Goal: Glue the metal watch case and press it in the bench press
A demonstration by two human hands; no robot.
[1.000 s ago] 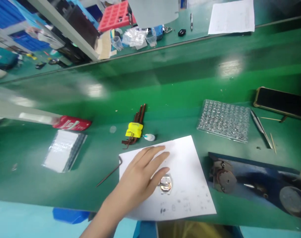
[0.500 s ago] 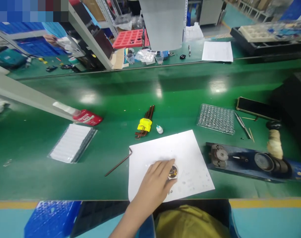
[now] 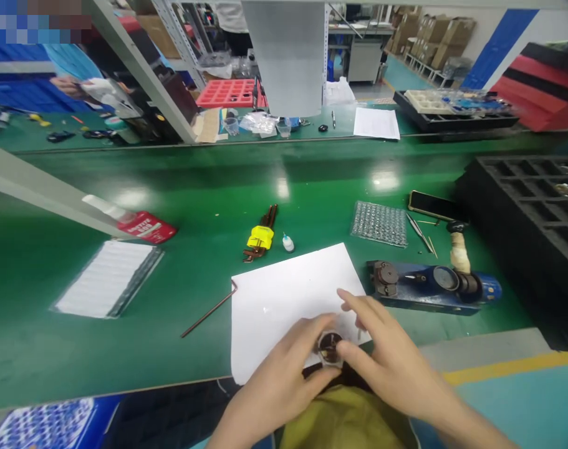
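Observation:
A round watch case [image 3: 330, 347] with a dark, partly golden face is in my left hand [image 3: 297, 355], its thumb and fingers closed around the left side. It is over the near edge of a white paper sheet [image 3: 284, 305]. My right hand [image 3: 381, 349] is at the other side with fingers spread; its thumb tip overlaps the case's right edge, and whether it presses on it I cannot tell. A bent hex key [image 3: 209, 317] lies left of the sheet. Behind it are a yellow-holder hex key set [image 3: 260, 237] and a small white bottle [image 3: 288, 242].
A blue metal fixture [image 3: 424, 290] stands to the right, with tweezers [image 3: 419, 232], a clear studded tray [image 3: 380, 223] and a phone [image 3: 433, 204] behind it. A black compartment tray [image 3: 531, 249] flanks the far right. On the left lie a red bottle [image 3: 148, 227] and a bagged white sheet [image 3: 106, 277].
My right hand has come into view beside the watch case. My left hand has brought the case closer to me, off the middle of the paper. The camera view has turned right.

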